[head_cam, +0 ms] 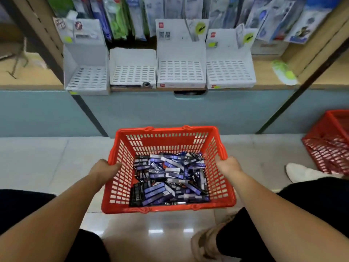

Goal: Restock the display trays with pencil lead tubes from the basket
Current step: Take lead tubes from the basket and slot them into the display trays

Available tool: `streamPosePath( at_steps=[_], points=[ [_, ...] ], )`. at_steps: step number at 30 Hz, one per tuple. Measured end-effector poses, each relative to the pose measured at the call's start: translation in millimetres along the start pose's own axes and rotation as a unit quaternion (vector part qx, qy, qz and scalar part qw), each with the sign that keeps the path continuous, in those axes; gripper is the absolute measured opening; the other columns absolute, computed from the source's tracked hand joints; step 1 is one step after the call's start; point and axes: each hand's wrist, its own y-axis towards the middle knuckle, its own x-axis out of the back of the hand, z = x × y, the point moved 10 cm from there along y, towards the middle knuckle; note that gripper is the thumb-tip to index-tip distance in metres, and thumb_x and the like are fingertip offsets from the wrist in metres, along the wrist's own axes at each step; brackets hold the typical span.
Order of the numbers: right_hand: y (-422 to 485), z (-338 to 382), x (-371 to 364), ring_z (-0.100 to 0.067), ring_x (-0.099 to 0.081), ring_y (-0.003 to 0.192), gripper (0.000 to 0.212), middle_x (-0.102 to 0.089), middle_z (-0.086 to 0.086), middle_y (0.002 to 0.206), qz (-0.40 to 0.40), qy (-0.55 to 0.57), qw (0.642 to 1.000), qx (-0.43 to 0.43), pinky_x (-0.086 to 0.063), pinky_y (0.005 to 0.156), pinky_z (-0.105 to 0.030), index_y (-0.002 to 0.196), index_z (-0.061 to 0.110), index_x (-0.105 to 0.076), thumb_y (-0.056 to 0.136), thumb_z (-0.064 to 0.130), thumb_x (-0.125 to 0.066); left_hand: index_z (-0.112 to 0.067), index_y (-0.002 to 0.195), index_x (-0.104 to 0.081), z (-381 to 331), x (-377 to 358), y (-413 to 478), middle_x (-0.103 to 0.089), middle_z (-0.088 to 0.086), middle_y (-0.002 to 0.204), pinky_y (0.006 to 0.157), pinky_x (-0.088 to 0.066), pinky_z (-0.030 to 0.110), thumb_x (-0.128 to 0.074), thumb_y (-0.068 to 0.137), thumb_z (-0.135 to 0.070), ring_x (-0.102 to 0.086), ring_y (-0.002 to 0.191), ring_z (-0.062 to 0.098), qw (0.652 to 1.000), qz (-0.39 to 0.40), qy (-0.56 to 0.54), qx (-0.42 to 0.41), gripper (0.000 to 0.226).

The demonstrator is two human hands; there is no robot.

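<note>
A red plastic basket (166, 134) sits on the pale floor in front of me, its bottom covered with several purple, black and white pencil lead tubes (168, 178). My left hand (103, 169) grips the basket's left rim. My right hand (227, 165) grips its right rim. On the wooden shelf above stand several white display trays with slotted grids: one at the far left (86, 78), one beside it (133, 75), a third (181, 73) and a fourth at the right (229, 74). Their slots look mostly unfilled.
Hanging blister packs of stationery (132, 16) fill the wall behind the trays. A second red basket (328, 142) stands on the floor at the right, by a white shoe (302, 172). A green packet (283, 72) lies on the shelf right of the trays. My knees frame the basket.
</note>
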Motion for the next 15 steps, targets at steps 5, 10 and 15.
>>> streamPosePath(
  at_steps=[5,10,15],
  points=[
    [-13,4,-7,-0.031,-0.060,0.083,0.048,-0.060,-0.015,0.104,0.019,0.011,1.000,-0.009,-0.047,0.079,-0.036,0.126,0.007,-0.044,0.100,0.044,-0.061,-0.006,0.121,-0.054,-16,13,-21,-0.070,0.014,0.117,0.083,-0.055,0.041,-0.065,0.098,-0.038,-0.068,0.091,0.029,0.996,-0.006,0.079,-0.030,0.040],
    [-1,4,-3,-0.029,-0.062,0.070,0.048,-0.064,-0.011,0.097,-0.042,0.011,0.999,-0.023,-0.053,0.079,-0.037,0.120,0.010,-0.048,0.097,0.050,-0.059,-0.016,0.141,-0.049,-38,7,-10,-0.056,0.010,0.121,0.085,-0.062,0.046,-0.063,0.093,-0.047,-0.069,0.094,0.030,0.969,-0.086,0.188,-0.135,0.058],
    [13,1,-6,-0.021,-0.060,0.056,0.044,-0.063,-0.006,0.075,-0.067,0.014,0.996,-0.058,-0.044,0.055,-0.025,0.111,0.010,-0.054,0.101,0.052,-0.054,-0.021,0.143,-0.043,-28,-7,29,-0.045,0.008,0.129,0.075,-0.064,0.042,-0.060,0.098,-0.042,-0.071,0.087,0.030,0.978,-0.072,0.165,-0.105,0.052]
  ],
)
